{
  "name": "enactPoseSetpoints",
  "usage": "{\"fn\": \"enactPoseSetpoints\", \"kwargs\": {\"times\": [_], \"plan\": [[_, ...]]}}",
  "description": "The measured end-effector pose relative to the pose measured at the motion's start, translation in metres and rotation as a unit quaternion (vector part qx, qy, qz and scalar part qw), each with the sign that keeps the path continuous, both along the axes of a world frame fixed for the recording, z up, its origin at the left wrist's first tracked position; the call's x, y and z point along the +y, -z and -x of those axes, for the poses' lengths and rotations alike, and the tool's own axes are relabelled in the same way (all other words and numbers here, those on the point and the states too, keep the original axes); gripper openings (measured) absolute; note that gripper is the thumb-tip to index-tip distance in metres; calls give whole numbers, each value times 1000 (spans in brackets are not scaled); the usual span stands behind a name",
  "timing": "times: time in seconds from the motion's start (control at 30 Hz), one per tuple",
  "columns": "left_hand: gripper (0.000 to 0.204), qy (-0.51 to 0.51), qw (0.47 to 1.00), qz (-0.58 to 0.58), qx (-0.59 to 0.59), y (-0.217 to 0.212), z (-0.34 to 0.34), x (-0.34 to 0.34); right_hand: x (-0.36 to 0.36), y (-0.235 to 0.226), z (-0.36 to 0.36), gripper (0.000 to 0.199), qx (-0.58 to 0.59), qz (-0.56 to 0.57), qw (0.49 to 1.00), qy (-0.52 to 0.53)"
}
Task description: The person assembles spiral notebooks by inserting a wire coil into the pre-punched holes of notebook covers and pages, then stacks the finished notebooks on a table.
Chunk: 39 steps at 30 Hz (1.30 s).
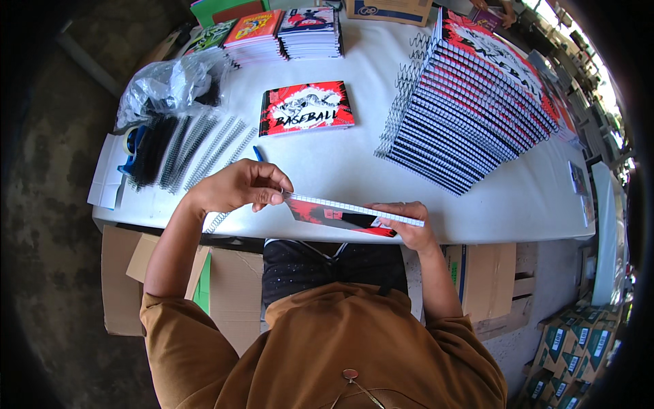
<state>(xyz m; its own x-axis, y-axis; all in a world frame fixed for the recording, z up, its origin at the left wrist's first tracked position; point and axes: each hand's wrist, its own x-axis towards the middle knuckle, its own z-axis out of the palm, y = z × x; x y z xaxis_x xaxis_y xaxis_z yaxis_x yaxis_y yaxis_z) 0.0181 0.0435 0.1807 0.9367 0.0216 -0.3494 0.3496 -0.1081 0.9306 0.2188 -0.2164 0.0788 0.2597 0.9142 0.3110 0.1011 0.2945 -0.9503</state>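
Observation:
A thin notebook (344,217) with a red, black and white cover is held on edge over the table's near side, its row of punched holes facing up. My right hand (409,226) grips its right end, thumb and fingers on either side. At the left end of the holed edge, my left hand (240,187) is closed in a pinch. A spiral binding coil (216,222) shows below my left wrist and seems to run up into those fingers, which partly hide it. Beyond the hands lies a small pile of red-covered notebooks (306,109), with a blue pen (257,153) nearer.
Loose coils (197,150) lie at left, beside a blue tape dispenser (131,150) and a plastic bag (174,85). A tall stack of spiral-bound notebooks (470,102) leans at right. Notebook piles (310,37) and a cardboard box (388,10) stand behind. Another person's hand (507,13) shows far right.

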Motion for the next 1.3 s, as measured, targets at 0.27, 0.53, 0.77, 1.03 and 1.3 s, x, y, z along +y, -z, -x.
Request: {"fn": "enactPoseSetpoints", "kwargs": {"times": [0.27,0.53,0.77,1.03,1.3], "plan": [[18,-15,931,-337,-138,-6,2,-21,0,1,-1,27,-16,1,1000,21],[20,-20,989,-145,7,-7,4,-12,0,8,-1,31,-32,-71,997,7],[18,30,937,-314,-148,-14,2,-26,-8,-1,-1,24,-21,-20,999,14],[19,20,930,-342,-132,-15,1,-34,-7,1,1,22,-17,-20,999,24],[24,-37,992,-120,-30,-6,6,-21,-8,10,0,29,0,-53,999,8]]}}
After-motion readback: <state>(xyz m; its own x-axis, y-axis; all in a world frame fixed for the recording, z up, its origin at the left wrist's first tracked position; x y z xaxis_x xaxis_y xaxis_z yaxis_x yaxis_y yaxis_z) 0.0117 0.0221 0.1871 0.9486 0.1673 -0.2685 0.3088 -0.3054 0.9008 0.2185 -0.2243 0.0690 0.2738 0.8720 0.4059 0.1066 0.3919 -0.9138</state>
